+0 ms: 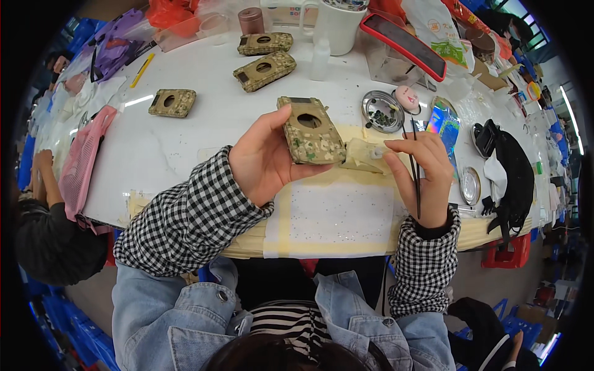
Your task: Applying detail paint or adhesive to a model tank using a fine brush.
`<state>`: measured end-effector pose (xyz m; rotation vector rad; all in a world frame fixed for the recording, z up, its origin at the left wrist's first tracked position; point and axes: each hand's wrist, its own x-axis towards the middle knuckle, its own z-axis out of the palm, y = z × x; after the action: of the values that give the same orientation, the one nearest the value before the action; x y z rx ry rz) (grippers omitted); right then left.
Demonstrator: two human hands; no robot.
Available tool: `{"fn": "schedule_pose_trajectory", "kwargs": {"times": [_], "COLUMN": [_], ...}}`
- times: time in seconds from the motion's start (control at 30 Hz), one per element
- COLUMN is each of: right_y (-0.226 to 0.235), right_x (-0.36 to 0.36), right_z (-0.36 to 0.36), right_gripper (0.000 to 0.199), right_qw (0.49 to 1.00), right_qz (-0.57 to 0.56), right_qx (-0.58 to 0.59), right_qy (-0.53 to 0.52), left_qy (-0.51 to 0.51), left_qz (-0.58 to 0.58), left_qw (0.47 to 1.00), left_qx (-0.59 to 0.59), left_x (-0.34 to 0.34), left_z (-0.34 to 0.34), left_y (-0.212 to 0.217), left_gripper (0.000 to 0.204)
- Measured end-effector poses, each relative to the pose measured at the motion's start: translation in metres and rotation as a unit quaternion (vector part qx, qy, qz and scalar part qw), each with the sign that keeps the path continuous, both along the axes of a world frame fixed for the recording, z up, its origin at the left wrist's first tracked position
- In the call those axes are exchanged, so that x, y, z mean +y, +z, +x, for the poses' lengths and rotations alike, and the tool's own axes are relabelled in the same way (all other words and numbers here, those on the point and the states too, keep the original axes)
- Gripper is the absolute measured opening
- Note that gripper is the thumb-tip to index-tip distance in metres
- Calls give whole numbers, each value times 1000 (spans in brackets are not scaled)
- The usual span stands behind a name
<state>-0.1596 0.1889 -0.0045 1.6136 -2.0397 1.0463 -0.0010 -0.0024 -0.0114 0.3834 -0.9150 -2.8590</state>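
The left hand point(263, 162) gripped a gold-encrusted rectangular phone case point(310, 131) above the white table point(204, 117), while the right hand point(421, 170) pinched thin black tweezers point(416, 173) and a small clear glue bottle point(371, 151). Decorating looked midway; next probably needed a bead from the round metal dish point(382, 111)

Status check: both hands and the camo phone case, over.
Left hand grips camo phone case above table. Right hand holds thin black tweezers, pinching small glue tube. Nothing between them.
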Motion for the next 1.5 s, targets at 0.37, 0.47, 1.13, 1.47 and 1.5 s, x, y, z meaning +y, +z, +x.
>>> {"fn": "schedule_pose_trajectory", "kwargs": {"times": [0.37,0.47,1.13,1.47,1.5], "right_y": [14,27,13,12,12], "right_x": [6,7,-27,-28,-28], "right_z": [14,27,62,62,61], "right_gripper": [13,15,11,11,11], "right_qw": [994,990,968,971,971], "right_qz": [-88,-125,-148,-147,-147], "right_qx": [-54,-66,-179,-171,-169], "right_qy": [-24,-3,91,80,81], "left_qy": [-27,-41,-70,-69,-68], "left_qz": [8,1,-34,-37,-38], "left_qw": [1000,999,997,997,997], "left_qx": [-14,-22,-2,-5,-8], "left_x": [8,11,15,15,15], "left_z": [3,4,8,8,8], "left_y": [0,2,3,3,3], "left_gripper": [49,50,51,51,51]}}
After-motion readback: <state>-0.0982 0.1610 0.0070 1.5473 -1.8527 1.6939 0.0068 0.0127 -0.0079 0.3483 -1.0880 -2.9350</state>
